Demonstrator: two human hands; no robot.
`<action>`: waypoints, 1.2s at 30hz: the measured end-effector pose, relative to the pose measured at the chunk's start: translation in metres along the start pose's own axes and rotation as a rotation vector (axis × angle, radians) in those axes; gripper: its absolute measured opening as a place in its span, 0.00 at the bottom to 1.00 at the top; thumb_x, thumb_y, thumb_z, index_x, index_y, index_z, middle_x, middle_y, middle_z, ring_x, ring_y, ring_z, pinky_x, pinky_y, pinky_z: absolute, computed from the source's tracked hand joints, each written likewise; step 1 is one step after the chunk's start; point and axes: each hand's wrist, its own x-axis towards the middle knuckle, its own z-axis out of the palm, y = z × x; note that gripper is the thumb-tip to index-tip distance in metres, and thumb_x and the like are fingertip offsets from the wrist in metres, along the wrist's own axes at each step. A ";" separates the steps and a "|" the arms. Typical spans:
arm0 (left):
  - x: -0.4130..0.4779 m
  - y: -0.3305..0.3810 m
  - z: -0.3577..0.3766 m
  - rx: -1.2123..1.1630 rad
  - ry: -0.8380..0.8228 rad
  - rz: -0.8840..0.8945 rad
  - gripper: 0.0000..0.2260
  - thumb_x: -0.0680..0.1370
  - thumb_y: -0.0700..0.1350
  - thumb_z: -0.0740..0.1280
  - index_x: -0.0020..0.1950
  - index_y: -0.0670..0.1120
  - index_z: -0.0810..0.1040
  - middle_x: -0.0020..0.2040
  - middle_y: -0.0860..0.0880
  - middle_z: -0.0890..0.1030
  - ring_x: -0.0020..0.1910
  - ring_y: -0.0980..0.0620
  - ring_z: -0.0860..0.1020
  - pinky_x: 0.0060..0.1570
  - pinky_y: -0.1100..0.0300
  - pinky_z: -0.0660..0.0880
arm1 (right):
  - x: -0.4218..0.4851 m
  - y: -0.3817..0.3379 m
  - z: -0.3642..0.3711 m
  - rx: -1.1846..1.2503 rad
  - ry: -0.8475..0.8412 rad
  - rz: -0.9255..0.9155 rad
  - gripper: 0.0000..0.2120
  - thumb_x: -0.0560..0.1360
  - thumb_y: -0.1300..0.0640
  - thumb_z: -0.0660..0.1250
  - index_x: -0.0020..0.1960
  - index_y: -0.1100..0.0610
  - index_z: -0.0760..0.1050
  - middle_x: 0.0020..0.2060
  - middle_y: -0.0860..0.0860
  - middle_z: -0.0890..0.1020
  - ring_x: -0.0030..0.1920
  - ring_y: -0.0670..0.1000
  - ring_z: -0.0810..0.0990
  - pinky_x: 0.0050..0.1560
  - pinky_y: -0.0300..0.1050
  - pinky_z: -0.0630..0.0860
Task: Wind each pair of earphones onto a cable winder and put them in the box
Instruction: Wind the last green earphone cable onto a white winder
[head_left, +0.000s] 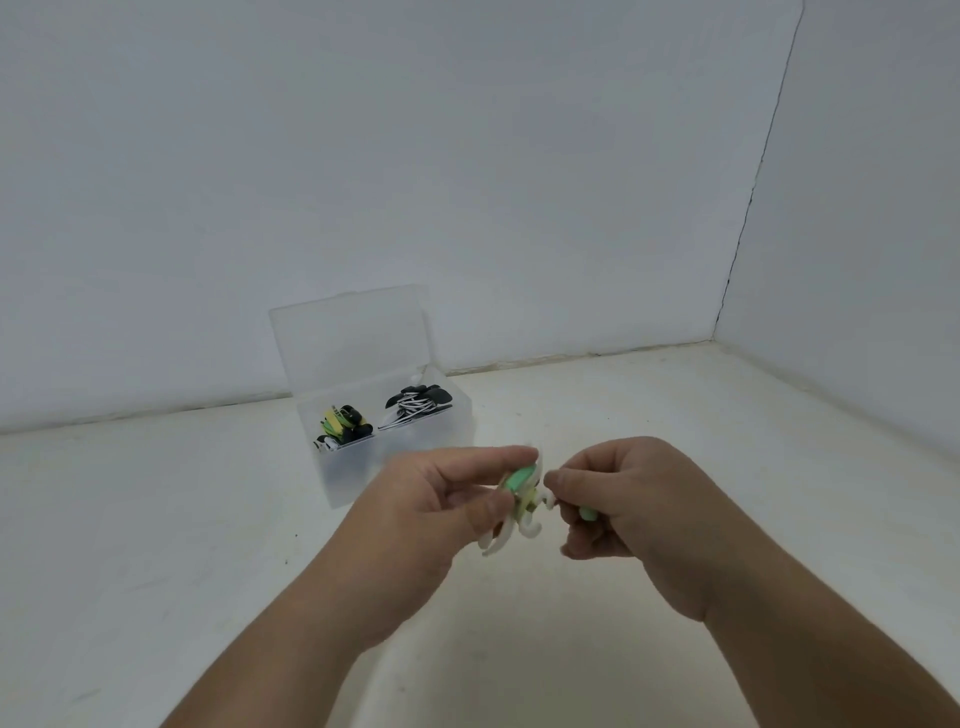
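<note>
Winder (519, 491) in L grip (441, 512), earbud (587, 514) in R grip (639, 499).

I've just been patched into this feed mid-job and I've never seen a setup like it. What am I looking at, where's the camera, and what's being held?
There is no machine here. A person works bare-handed, and the single picture comes from a camera on their head, looking forward and down. The left hand pinches a white cable winder with a mint-green part on it. The right hand pinches what looks like the earphone cable, with a green piece tucked in its fingers. Behind them, a clear plastic box stands on the pale table, lid open. Its left compartment holds a yellow-and-black bundle, its right a black-and-white striped bundle.
</note>
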 end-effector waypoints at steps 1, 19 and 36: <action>0.000 0.000 0.000 0.045 0.006 0.004 0.16 0.77 0.39 0.71 0.56 0.59 0.84 0.47 0.47 0.87 0.45 0.52 0.79 0.53 0.55 0.72 | 0.001 0.001 0.001 -0.024 0.021 -0.013 0.10 0.76 0.62 0.70 0.36 0.63 0.81 0.29 0.54 0.80 0.28 0.52 0.79 0.43 0.54 0.83; 0.004 -0.003 0.012 0.027 0.251 0.104 0.16 0.73 0.31 0.73 0.45 0.54 0.81 0.48 0.49 0.80 0.39 0.49 0.84 0.37 0.54 0.81 | -0.008 0.005 0.023 -0.480 0.280 -0.560 0.09 0.72 0.59 0.75 0.45 0.45 0.83 0.39 0.37 0.82 0.46 0.36 0.79 0.45 0.27 0.73; 0.001 -0.003 0.012 0.179 0.109 0.245 0.19 0.77 0.33 0.69 0.55 0.58 0.77 0.51 0.52 0.82 0.54 0.51 0.81 0.47 0.49 0.83 | -0.008 -0.005 0.006 0.196 0.176 -0.438 0.07 0.72 0.68 0.73 0.45 0.57 0.83 0.37 0.54 0.86 0.40 0.52 0.85 0.45 0.43 0.83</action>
